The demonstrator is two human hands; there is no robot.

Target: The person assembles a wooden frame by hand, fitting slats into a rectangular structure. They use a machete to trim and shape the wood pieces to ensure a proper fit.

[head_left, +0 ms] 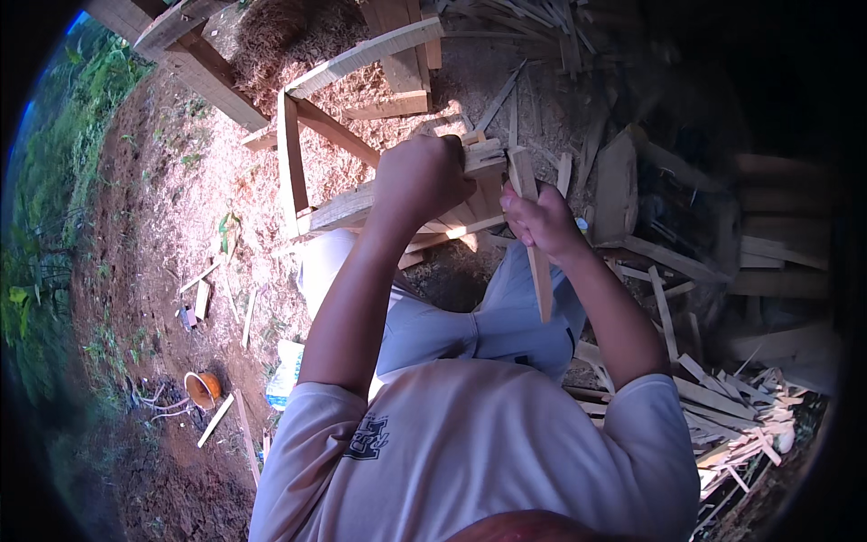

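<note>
Left hand [420, 179] clenched, knuckles forward, left forearm [350, 294] reaching ahead, right hand [545, 221] closed, right forearm [619, 312] slanting inward

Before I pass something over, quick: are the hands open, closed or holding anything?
Left hand: closed in a fist at the wooden frame; what it grips, if anything, is hidden.
Right hand: closed, holding a long wooden piece.

Narrow gap between beam [485, 161] and stick [539, 280], wooden frame [290, 158] obstructing left side
</note>
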